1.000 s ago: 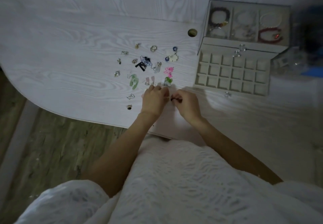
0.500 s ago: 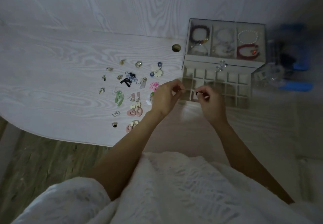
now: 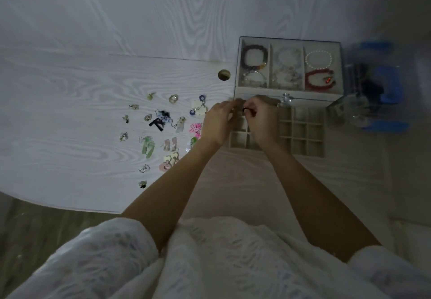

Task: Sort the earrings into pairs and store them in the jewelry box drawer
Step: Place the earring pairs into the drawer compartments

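Earrings [image 3: 163, 133] lying scattered on the white desk [image 3: 70, 112], left of the jewelry box [image 3: 289, 70]: green pair [image 3: 148, 146], pink flower [image 3: 195, 128], white flowers with blue beads [image 3: 199, 109], black bow [image 3: 156, 123], small gold studs [image 3: 149, 96] along the far and left edges, another gold one [image 3: 142, 184] nearest the desk's front edge. Drawer [image 3: 300, 133] standing pulled out toward the person, showing a grid of small square cells. Both hands meeting over the drawer's far left corner, close to the box front. Right hand [image 3: 262, 121] pinching a small dark earring [image 3: 245, 109] between thumb and forefinger. Left hand [image 3: 218, 121] curling its fingers toward the same spot, fingertips just beside the right ones; hard telling whether gripping anything. Bracelets [image 3: 254, 59] lying in the box's top tray, dark beads at left, pale ones in the middle, white and red at right. Crystal knob [image 3: 285, 99] showing on the box front, just right of the hands. Blue items [image 3: 384, 93] blurring at the far right. White sleeves [image 3: 105, 259] filling the bottom of the view.
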